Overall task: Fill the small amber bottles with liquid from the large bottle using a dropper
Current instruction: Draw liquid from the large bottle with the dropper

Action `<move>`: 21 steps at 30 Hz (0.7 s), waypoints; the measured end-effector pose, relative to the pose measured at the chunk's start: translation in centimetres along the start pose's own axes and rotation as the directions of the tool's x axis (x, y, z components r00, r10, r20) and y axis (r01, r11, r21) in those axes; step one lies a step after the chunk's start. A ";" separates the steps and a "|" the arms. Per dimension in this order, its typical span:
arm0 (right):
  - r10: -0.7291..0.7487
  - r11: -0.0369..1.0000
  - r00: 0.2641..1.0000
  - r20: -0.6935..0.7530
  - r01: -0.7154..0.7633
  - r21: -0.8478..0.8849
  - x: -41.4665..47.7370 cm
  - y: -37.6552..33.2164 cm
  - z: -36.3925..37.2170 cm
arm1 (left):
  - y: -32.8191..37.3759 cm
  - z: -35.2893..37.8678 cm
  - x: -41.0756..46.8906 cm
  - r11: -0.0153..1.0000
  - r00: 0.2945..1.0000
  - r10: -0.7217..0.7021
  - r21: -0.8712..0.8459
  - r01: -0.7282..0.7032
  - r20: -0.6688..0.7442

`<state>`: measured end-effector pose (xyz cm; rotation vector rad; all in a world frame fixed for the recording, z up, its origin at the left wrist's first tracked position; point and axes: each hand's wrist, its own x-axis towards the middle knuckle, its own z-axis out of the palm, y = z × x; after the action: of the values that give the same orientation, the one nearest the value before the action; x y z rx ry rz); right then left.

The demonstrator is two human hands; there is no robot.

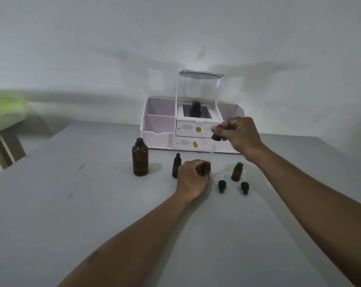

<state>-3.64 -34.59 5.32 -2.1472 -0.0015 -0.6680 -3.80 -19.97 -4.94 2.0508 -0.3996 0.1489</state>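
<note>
Left grip [193, 177]: curled round small bottle [206, 167], steadying it on surface [92, 204] | Right grip [237, 135]: pinches dropper [215, 138] bulb just above, tip at bottle mouth | Risk: slanted tip may miss narrow mouth and spill; hard squeeze may overflow.

No legible text, number or sign. Marks on the white organizer [157, 126] drawer fronts are too blurred to read; the large bottle [140, 160] shows no readable label.
</note>
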 end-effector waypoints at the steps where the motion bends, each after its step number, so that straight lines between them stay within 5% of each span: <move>1: -0.015 1.000 1.000 0.005 0.015 -0.015 0.0 0.0 0.1 | 0.0 0.0 0.0 1.000 1.000 0.003 0.010 -0.003 -0.001; 16: -0.099 0.995 0.995 -0.004 0.099 0.012 -0.3 -1.3 0.1 | -0.3 -0.1 0.2 1.000 1.000 0.010 0.006 -0.010 -0.012; 21: -0.157 0.985 0.986 -0.062 0.160 0.061 0.1 -3.7 -0.2 | -0.7 -0.9 -0.7 0.987 0.996 -0.073 -0.142 0.079 0.051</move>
<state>-4.48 -32.44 8.24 -2.0788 -0.1629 -0.8106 -4.13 -18.70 -5.22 1.9263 -0.3497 0.0256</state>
